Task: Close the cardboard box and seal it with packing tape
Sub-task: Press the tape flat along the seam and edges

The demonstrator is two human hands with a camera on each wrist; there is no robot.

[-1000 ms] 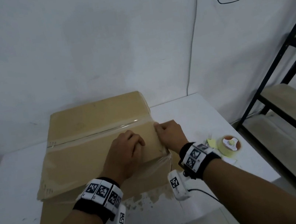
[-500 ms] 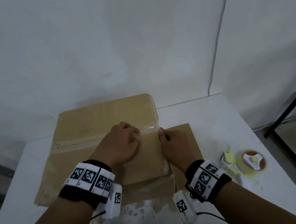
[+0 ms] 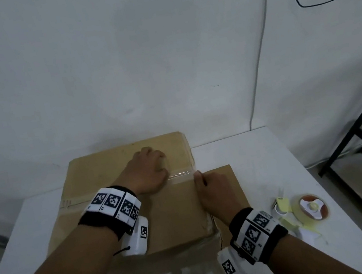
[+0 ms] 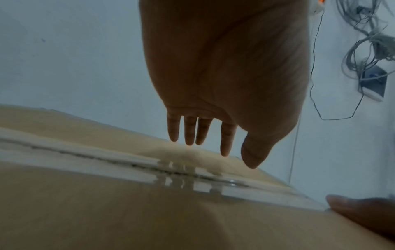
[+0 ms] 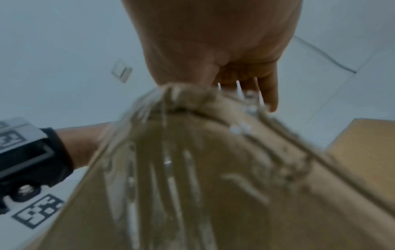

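Brown cardboard box (image 3: 164, 215) closed on white table (image 3: 260, 152) | clear packing tape (image 3: 181, 175) along top seam | left hand (image 3: 147, 173) on seam, fingers (image 4: 190, 130) straight, slightly apart | right hand (image 3: 214, 190) at box's right edge, fingers together, grip unclear | tape roll (image 3: 311, 209) near, at right

The head view looks steeply down from above and behind both forearms, taking in the closed brown cardboard box (image 3: 136, 191) at lower centre on the white table (image 3: 262, 159), with the pale wall filling the upper half. The left wrist view sits low and very near the box top (image 4: 107, 211), looking along the left hand (image 4: 224, 84) toward the wall. The right wrist view, blurred, hugs the box's right edge (image 5: 192, 186), facing along the right hand (image 5: 213, 42). All three share the glossy clear tape strip (image 3: 180, 175).
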